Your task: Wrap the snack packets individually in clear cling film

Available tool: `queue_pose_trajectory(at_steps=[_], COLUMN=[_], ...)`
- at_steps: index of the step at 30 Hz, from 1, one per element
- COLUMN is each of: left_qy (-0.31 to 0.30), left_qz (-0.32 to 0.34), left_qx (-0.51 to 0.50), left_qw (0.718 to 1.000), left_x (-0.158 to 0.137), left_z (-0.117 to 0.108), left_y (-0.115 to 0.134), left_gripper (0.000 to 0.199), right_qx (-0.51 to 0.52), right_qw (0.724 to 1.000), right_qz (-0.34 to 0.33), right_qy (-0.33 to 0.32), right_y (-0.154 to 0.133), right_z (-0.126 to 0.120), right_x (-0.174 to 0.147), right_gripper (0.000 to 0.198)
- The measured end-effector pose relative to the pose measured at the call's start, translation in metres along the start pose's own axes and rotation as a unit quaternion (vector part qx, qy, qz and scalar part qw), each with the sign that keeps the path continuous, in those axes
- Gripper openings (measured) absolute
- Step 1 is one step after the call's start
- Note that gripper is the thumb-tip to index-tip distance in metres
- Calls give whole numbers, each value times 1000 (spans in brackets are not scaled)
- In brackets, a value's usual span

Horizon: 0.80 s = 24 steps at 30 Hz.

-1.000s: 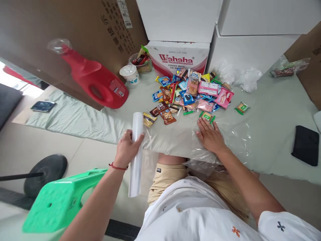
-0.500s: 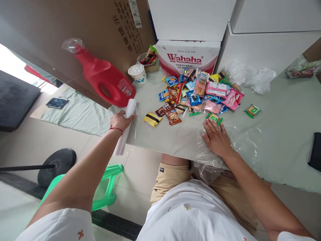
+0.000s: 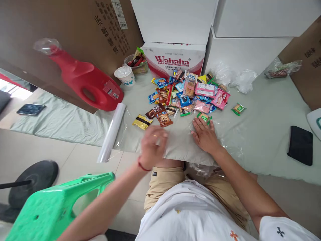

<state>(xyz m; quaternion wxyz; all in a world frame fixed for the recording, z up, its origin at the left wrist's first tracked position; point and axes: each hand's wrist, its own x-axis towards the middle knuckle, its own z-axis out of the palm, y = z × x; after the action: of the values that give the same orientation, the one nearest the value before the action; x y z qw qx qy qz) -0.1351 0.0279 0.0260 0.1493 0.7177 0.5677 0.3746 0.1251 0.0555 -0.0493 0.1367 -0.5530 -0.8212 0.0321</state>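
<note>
My left hand is over the front of the table, smeared by motion, its fingers partly curled; whether they hold anything is unclear. My right hand lies flat with fingers stretched out on clear plastic film. Its fingertips touch a green-edged snack packet. A roll of clear plastic film rests at the table's left edge, away from both hands. Beyond the hands is a pile of wrapped snacks. A yellow packet lies at its near left, another green-edged packet to its right.
A red jug, a paper cup and a snack tub stand at the back left. Behind the pile is a Wahaha box. Crumpled plastic and a black object are rightward. A green stool stands below.
My left hand has let go of the film roll and moved right, in front of the yellow packet. My right hand stays flat by the green-edged packet. The view has shifted.
</note>
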Motion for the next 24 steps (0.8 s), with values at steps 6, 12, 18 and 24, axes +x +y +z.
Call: queue_pose_trajectory(at_steps=[6, 12, 18, 24], left_qy=[-158, -182, -193, -234], left_qz=[28, 17, 57, 45], left_qx=[-54, 89, 154, 197], left_qw=[986, 979, 967, 951], left_x=[0, 21, 28, 37], left_z=[98, 107, 104, 98], left_y=[30, 6, 4, 8], left_gripper=[36, 39, 28, 26], right_qx=[20, 65, 173, 188], right_qw=[1000, 998, 978, 962], right_qz=[-14, -13, -34, -195], right_qy=[1, 24, 107, -29], right_y=[-7, 4, 24, 28], right_z=[0, -1, -29, -52], right_x=[-16, -24, -31, -67], right_gripper=[82, 74, 35, 32])
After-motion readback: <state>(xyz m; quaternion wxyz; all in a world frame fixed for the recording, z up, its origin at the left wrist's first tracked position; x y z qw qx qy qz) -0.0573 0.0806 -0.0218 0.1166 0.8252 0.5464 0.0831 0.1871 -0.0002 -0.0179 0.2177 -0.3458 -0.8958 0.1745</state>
